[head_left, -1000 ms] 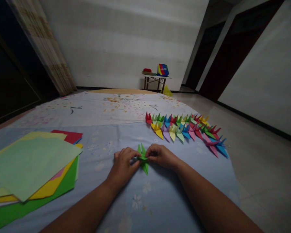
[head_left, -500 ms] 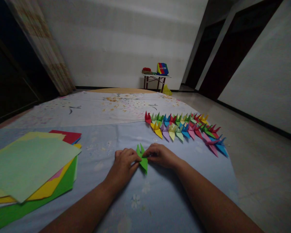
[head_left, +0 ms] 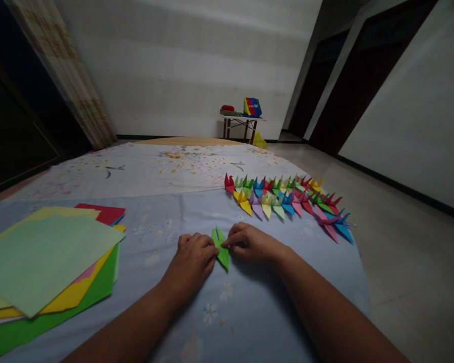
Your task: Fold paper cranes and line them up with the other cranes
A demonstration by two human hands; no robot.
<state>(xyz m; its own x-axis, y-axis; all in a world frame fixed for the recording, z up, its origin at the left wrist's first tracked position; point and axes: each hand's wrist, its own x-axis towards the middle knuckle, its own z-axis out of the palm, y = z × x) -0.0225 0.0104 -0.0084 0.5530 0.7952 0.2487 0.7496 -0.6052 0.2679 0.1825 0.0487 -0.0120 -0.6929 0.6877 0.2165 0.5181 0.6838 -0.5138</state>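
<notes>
A folded piece of green origami paper (head_left: 222, 254) lies on the blue part of the tablecloth, narrow, with two points at its far end and one at its near end. From the left, my left hand (head_left: 197, 257) is closed on its edge, thumb and fingers together. My right hand (head_left: 252, 243) has its fingers curled, and its fingertips press on the paper's right side near the middle. Beyond my right hand stand rows of folded paper cranes (head_left: 267, 204) in many colours.
A stack of coloured paper sheets (head_left: 53, 257) lies at the left of the table. The tablecloth (head_left: 208, 312) is blue near me and white farther off. Against the wall, a small table (head_left: 242, 119) carries a colourful box (head_left: 252, 107). A yellow bag (head_left: 260, 140) sits on the floor.
The green paper's two far points lie flatter and closer together. My right fingertips have shifted slightly, now pressing down on the paper. The whole view has moved a little.
</notes>
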